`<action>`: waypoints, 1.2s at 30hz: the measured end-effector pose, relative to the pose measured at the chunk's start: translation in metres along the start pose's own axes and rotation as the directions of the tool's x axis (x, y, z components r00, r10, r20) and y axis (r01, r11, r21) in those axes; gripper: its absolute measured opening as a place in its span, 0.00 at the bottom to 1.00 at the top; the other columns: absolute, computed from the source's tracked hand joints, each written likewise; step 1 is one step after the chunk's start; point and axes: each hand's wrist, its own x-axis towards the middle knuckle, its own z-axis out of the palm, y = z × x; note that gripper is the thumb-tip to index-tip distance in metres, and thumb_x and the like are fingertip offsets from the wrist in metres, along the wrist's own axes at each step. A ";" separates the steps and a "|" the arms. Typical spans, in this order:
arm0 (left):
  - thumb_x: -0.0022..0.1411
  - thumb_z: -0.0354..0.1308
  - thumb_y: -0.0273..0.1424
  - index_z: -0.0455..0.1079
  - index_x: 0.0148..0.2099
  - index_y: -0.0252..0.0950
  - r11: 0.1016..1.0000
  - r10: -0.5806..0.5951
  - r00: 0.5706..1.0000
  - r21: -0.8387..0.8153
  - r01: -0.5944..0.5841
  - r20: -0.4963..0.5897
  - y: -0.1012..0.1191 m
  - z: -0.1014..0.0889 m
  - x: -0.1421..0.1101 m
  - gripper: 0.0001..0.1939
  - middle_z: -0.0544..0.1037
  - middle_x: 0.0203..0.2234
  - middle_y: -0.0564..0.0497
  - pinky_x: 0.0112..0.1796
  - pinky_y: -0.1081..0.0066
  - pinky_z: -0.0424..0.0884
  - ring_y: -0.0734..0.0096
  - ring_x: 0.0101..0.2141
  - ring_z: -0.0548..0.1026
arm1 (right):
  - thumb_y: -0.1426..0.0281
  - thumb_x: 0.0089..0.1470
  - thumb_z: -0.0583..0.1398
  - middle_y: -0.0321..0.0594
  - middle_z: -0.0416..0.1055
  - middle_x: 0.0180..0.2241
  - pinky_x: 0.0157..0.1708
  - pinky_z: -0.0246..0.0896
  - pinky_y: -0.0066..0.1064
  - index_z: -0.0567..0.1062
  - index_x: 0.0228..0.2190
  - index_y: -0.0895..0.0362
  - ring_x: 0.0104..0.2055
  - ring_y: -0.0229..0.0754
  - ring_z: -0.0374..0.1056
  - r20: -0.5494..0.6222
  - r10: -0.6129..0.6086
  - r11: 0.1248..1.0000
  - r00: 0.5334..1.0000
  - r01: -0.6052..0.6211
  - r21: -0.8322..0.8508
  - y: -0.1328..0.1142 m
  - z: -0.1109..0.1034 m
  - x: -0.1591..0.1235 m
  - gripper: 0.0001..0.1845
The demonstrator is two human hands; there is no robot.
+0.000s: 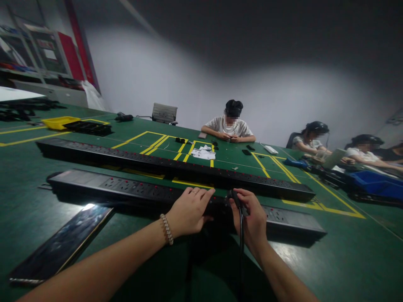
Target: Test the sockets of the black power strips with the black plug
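A long black power strip (pixel 132 188) with red switches lies across the green table in front of me. My left hand (pixel 189 212), with a beaded bracelet at the wrist, rests on the strip's near edge, fingers curled over its top. My right hand (pixel 250 216) is closed around a black plug (pixel 234 196) at the strip's top face, and the plug's black cable (pixel 241 247) runs down toward me. A second, longer black power strip (pixel 176 165) lies parallel just behind the first.
A dark glossy flat panel (pixel 59 247) lies at the near left. A yellow tray (pixel 59 122) and black trays sit far left. White papers (pixel 204 153) and small black parts lie mid-table. Three other people sit along the far and right sides, with a blue bin (pixel 374 182).
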 end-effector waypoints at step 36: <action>0.60 0.59 0.35 0.56 0.66 0.38 0.993 0.041 0.995 -0.111 -0.051 -0.092 -0.012 -0.019 -0.015 0.33 0.71 0.57 0.41 0.54 0.48 0.66 0.49 0.54 0.69 | 0.73 0.59 0.62 0.46 0.78 0.46 0.45 0.77 0.40 0.78 0.44 0.53 0.45 0.46 0.78 0.187 -0.117 0.993 0.975 0.116 0.018 -0.002 0.000 0.002 0.11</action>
